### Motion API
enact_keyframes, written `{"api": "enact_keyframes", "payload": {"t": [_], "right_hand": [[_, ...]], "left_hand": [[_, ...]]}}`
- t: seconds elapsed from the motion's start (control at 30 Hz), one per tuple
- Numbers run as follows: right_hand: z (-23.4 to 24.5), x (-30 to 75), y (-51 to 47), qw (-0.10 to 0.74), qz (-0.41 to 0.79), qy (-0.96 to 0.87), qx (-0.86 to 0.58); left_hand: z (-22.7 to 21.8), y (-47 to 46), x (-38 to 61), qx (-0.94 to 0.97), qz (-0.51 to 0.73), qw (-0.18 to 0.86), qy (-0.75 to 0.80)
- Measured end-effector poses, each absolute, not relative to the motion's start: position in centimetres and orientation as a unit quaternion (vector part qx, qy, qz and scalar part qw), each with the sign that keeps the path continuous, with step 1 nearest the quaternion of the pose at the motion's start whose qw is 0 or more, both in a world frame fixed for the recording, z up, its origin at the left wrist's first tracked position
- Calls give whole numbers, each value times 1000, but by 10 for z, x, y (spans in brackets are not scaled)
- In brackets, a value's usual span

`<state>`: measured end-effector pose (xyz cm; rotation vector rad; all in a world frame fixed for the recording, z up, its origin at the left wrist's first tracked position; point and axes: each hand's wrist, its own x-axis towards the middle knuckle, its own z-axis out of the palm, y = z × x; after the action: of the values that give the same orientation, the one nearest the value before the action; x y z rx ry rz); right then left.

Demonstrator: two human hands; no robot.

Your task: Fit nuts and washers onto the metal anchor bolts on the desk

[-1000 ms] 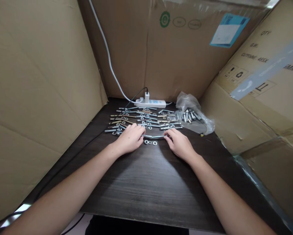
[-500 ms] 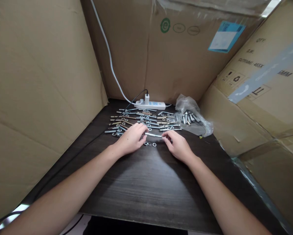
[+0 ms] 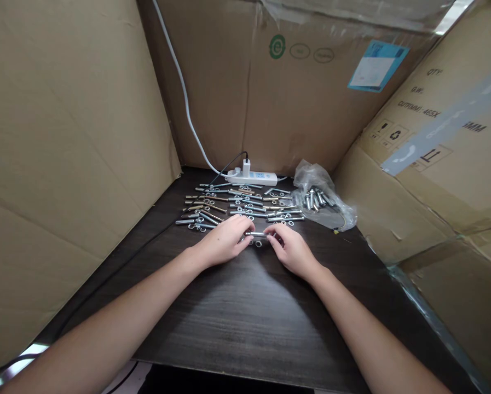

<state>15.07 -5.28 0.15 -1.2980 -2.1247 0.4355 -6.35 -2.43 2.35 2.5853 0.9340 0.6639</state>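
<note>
Both hands on one bolt

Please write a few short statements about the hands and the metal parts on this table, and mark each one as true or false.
1. The left hand and the right hand each grip one end of the same metal bolt. True.
2. The plastic bag of bolts lies to the left of the hands. False: it lies to their right, near the cardboard box.
3. A white power strip with a plug in it lies at the far edge of the table. True.
4. The table top is white. False: it is dark wood grain.
5. The rows of bolts and washers lie beyond the hands. True.
</note>
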Motion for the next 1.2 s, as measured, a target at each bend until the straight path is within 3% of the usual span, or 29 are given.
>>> {"api": "enact_keyframes", "payload": {"t": [0.37,0.8,1.2], "right_hand": [[-2,144,-56,312,222,-795,-472],[1,144,-55,374,222,-766,-473],[7,145,-58,322,266,-782,-463]], "left_hand": [[24,-28,-62,887,245,213,329],[25,-25,-62,884,218,181,372],[30,-29,-61,906,184,149,351]]}}
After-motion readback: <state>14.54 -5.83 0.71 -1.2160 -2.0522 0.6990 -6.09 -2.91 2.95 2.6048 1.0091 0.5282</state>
